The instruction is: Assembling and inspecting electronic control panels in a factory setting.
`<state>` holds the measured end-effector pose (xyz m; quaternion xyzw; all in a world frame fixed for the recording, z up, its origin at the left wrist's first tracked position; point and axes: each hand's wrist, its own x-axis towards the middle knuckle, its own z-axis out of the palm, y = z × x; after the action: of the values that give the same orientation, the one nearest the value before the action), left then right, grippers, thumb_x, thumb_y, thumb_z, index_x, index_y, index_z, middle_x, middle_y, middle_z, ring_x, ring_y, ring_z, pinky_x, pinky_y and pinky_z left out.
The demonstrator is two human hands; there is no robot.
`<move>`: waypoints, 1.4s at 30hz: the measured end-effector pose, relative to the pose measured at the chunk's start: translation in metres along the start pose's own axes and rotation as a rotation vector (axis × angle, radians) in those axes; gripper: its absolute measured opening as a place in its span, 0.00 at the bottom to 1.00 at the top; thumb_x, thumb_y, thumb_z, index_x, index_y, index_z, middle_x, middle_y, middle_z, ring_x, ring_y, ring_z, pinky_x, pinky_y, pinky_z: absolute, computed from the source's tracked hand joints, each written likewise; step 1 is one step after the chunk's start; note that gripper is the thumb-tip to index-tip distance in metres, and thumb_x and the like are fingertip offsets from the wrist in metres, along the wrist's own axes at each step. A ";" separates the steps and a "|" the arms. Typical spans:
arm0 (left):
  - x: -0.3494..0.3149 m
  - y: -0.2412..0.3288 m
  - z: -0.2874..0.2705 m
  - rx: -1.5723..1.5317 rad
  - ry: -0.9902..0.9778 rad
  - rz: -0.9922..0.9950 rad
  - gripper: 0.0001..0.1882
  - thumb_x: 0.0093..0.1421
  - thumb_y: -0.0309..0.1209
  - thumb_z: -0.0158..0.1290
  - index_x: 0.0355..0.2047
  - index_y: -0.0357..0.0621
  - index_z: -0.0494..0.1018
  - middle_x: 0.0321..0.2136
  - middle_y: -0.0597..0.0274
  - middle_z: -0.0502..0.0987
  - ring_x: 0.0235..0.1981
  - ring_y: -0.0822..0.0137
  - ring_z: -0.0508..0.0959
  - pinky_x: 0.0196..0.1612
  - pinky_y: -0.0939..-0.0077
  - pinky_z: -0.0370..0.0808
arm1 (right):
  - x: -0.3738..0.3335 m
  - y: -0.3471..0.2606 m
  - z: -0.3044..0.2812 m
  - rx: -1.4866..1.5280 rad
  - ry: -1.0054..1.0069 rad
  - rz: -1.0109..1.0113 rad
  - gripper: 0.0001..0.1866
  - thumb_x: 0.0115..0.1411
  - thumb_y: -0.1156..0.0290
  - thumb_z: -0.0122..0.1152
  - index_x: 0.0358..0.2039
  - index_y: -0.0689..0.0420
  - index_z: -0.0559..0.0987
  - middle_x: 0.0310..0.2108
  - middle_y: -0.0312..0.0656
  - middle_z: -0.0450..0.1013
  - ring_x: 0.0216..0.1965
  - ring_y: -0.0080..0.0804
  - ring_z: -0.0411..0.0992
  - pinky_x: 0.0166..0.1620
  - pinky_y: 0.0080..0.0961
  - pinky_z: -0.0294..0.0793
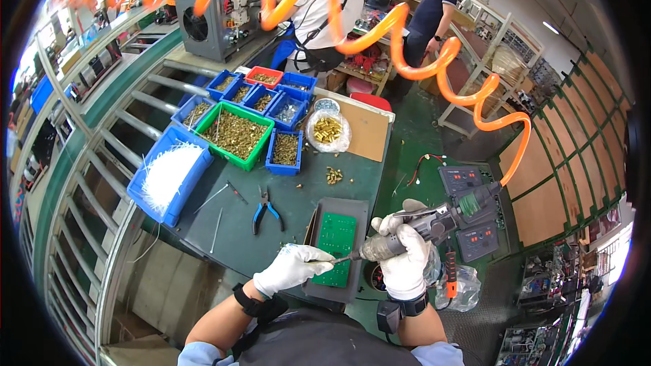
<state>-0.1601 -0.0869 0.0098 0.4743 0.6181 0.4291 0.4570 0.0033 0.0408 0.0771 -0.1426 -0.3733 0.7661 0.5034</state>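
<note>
My right hand [405,257], in a white glove, is wrapped round a grey air screwdriver [434,222], which lies sideways with its bit toward the left. My left hand [295,268], gloved too, pinches at the tip of the bit [346,258]; any small part between its fingers is hidden. Under the bit lies a green circuit board [336,234] on a dark tray [363,213] at the table's near edge. An orange coiled air hose [525,137] runs from the back of the screwdriver up across the view.
Blue-handled pliers [266,211] and thin metal rods lie on the table [237,237]. Behind them stand a green bin [234,132] of brass parts, several blue bins, a bag of brass pieces [328,130] and a bin of white strips [166,176]. Control panels [477,240] are at right; people stand behind.
</note>
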 end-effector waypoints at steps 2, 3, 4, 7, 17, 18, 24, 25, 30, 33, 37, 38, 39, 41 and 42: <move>0.001 -0.004 0.001 -0.007 -0.011 -0.005 0.12 0.58 0.33 0.60 0.41 0.43 0.80 0.26 0.63 0.80 0.25 0.75 0.75 0.30 0.77 0.72 | -0.001 0.002 -0.002 0.014 0.024 -0.006 0.24 0.55 0.77 0.58 0.53 0.61 0.67 0.31 0.43 0.73 0.36 0.35 0.73 0.51 0.45 0.72; 0.001 -0.006 0.003 0.001 -0.025 -0.014 0.12 0.58 0.33 0.60 0.41 0.43 0.80 0.25 0.65 0.79 0.24 0.76 0.74 0.29 0.78 0.72 | -0.001 0.003 -0.004 0.013 0.019 0.005 0.24 0.55 0.77 0.58 0.53 0.61 0.67 0.31 0.43 0.73 0.36 0.35 0.73 0.51 0.45 0.72; 0.002 -0.008 0.004 0.023 -0.041 -0.006 0.12 0.58 0.33 0.60 0.41 0.43 0.80 0.24 0.66 0.79 0.23 0.77 0.73 0.28 0.78 0.71 | -0.001 0.003 -0.006 0.019 0.017 0.007 0.23 0.55 0.77 0.58 0.53 0.61 0.68 0.31 0.43 0.73 0.36 0.35 0.73 0.51 0.45 0.72; 0.004 -0.014 0.007 -0.114 -0.091 -0.087 0.12 0.59 0.32 0.60 0.41 0.43 0.81 0.23 0.69 0.77 0.23 0.80 0.71 0.27 0.81 0.70 | 0.001 0.003 -0.015 0.043 -0.001 0.022 0.23 0.55 0.77 0.57 0.52 0.61 0.69 0.30 0.43 0.73 0.35 0.35 0.72 0.50 0.44 0.72; 0.048 -0.038 0.031 -0.213 -0.168 -0.248 0.12 0.58 0.31 0.61 0.41 0.41 0.81 0.25 0.73 0.78 0.23 0.83 0.71 0.26 0.85 0.68 | 0.012 0.019 -0.053 -0.134 0.199 0.021 0.24 0.54 0.74 0.55 0.53 0.63 0.67 0.30 0.44 0.73 0.34 0.34 0.72 0.49 0.44 0.74; 0.051 -0.041 0.033 -0.341 -0.151 -0.227 0.12 0.59 0.32 0.61 0.41 0.40 0.81 0.25 0.74 0.77 0.22 0.84 0.69 0.24 0.87 0.66 | 0.014 0.021 -0.057 -0.114 0.217 -0.005 0.24 0.54 0.75 0.54 0.53 0.63 0.67 0.30 0.44 0.73 0.34 0.34 0.72 0.49 0.44 0.74; 0.059 -0.055 0.039 -0.486 -0.115 -0.364 0.12 0.59 0.33 0.61 0.40 0.42 0.81 0.26 0.73 0.78 0.24 0.84 0.71 0.26 0.88 0.67 | 0.027 0.031 -0.078 -0.034 0.243 0.008 0.24 0.56 0.75 0.53 0.54 0.64 0.66 0.30 0.44 0.73 0.34 0.35 0.73 0.50 0.43 0.75; 0.064 -0.056 0.042 -0.391 -0.065 -0.309 0.12 0.59 0.34 0.61 0.40 0.42 0.81 0.25 0.73 0.78 0.24 0.84 0.71 0.26 0.87 0.68 | 0.030 0.034 -0.080 -0.057 0.234 0.003 0.24 0.56 0.75 0.53 0.54 0.64 0.66 0.30 0.44 0.73 0.34 0.35 0.73 0.50 0.43 0.75; 0.111 -0.067 0.044 0.551 0.120 0.241 0.12 0.60 0.36 0.52 0.42 0.50 0.79 0.29 0.54 0.80 0.29 0.55 0.80 0.31 0.64 0.76 | 0.047 0.061 -0.081 -0.382 0.179 -0.131 0.21 0.57 0.76 0.58 0.51 0.65 0.68 0.34 0.41 0.74 0.38 0.33 0.74 0.52 0.40 0.74; 0.128 -0.076 0.046 0.644 0.139 0.276 0.13 0.61 0.36 0.51 0.45 0.51 0.78 0.28 0.55 0.80 0.29 0.56 0.81 0.31 0.64 0.76 | 0.060 0.073 -0.084 -0.322 0.156 -0.129 0.24 0.53 0.85 0.63 0.51 0.64 0.69 0.35 0.41 0.75 0.39 0.30 0.75 0.43 0.29 0.77; 0.128 -0.086 0.049 0.606 0.134 0.202 0.14 0.61 0.36 0.51 0.46 0.50 0.77 0.29 0.53 0.80 0.29 0.54 0.80 0.33 0.62 0.76 | 0.063 0.079 -0.089 -0.365 0.200 -0.033 0.23 0.54 0.80 0.64 0.50 0.65 0.69 0.35 0.40 0.74 0.39 0.32 0.75 0.49 0.35 0.76; 0.128 -0.087 0.050 0.612 0.148 0.218 0.14 0.61 0.36 0.51 0.46 0.50 0.77 0.29 0.53 0.80 0.29 0.54 0.80 0.33 0.62 0.76 | 0.063 0.080 -0.089 -0.370 0.200 -0.037 0.23 0.54 0.80 0.64 0.50 0.65 0.69 0.35 0.40 0.74 0.39 0.32 0.75 0.50 0.35 0.76; 0.128 -0.087 0.050 0.570 0.183 0.168 0.14 0.62 0.36 0.50 0.46 0.50 0.76 0.30 0.52 0.80 0.30 0.54 0.80 0.33 0.61 0.76 | 0.062 0.079 -0.090 -0.377 0.202 -0.040 0.23 0.54 0.81 0.64 0.50 0.65 0.68 0.35 0.41 0.74 0.40 0.32 0.75 0.50 0.35 0.76; 0.129 -0.087 0.050 0.527 0.219 0.121 0.15 0.62 0.36 0.50 0.47 0.50 0.76 0.30 0.52 0.80 0.30 0.53 0.80 0.34 0.61 0.75 | 0.062 0.079 -0.090 -0.350 0.190 -0.035 0.23 0.54 0.81 0.64 0.51 0.65 0.68 0.35 0.41 0.74 0.40 0.32 0.75 0.51 0.35 0.76; 0.129 -0.087 0.049 0.487 0.259 0.107 0.15 0.62 0.36 0.50 0.47 0.50 0.76 0.31 0.51 0.80 0.31 0.52 0.80 0.34 0.60 0.75 | 0.061 0.079 -0.090 -0.322 0.174 -0.032 0.23 0.55 0.81 0.64 0.51 0.66 0.68 0.35 0.41 0.74 0.40 0.33 0.75 0.51 0.36 0.76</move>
<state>-0.1463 0.0286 -0.1047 0.5433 0.7305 0.3485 0.2232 -0.0237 0.1161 -0.0308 -0.2813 -0.4483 0.6731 0.5165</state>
